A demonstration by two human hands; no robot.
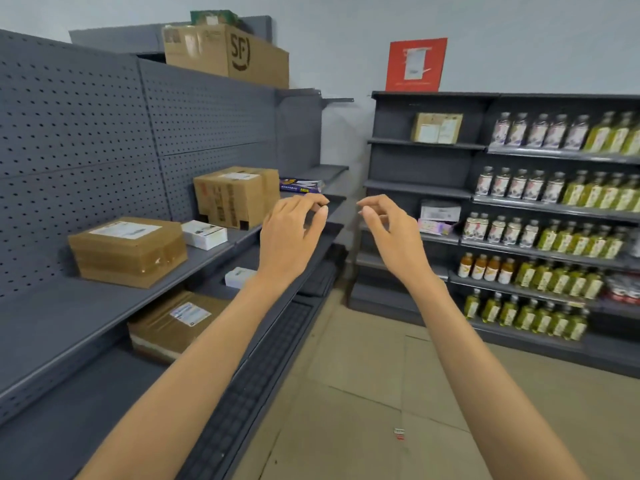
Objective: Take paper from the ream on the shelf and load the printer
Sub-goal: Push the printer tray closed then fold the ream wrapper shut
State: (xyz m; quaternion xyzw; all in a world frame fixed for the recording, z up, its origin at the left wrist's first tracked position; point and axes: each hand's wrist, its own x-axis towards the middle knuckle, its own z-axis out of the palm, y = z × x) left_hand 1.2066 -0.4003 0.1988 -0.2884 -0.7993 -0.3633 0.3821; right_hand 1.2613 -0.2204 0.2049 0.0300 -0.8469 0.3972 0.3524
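Grey shelf, taped cardboard boxes, small white box, ream

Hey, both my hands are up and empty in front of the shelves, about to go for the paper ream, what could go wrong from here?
1. The ream lies at the far end of the shelf, beyond both the left hand and right hand; a stretched reach may give a weak grip.
2. The tall cardboard box stands right beside the ream, so the left forearm could knock it.
3. No printer is in view, so you would have to turn while carrying loose sheets.
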